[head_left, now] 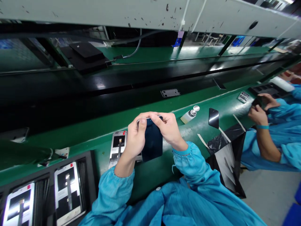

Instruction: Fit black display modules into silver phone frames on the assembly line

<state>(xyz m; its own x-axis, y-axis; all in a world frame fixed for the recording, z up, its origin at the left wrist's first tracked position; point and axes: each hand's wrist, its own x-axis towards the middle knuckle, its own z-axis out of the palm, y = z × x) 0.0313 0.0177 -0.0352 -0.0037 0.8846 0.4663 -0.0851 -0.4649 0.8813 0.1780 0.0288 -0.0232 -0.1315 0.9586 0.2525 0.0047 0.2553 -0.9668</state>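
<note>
Both my hands grip a dark-screened phone [152, 142] over the green bench, its screen facing me. My left hand [136, 138] closes on its upper left edge, thumb on the front. My right hand [167, 127] pinches the upper right edge, with that thumb on the front as well. The fingers behind the phone are hidden. Beside my left wrist lies a phone screen panel [114, 150] with its back up, showing a ribbon cable and a red tab; my left hand and forearm partly cover it.
A black foam tray [90, 163] at left holds several screen panels. A bottle with its lid up [188, 116] and a dark phone [213, 118] are on the right. A phone frame [170, 93] lies on the belt. A black bag [235, 150] hangs off the edge; a co-worker's hands [260, 111] work beyond.
</note>
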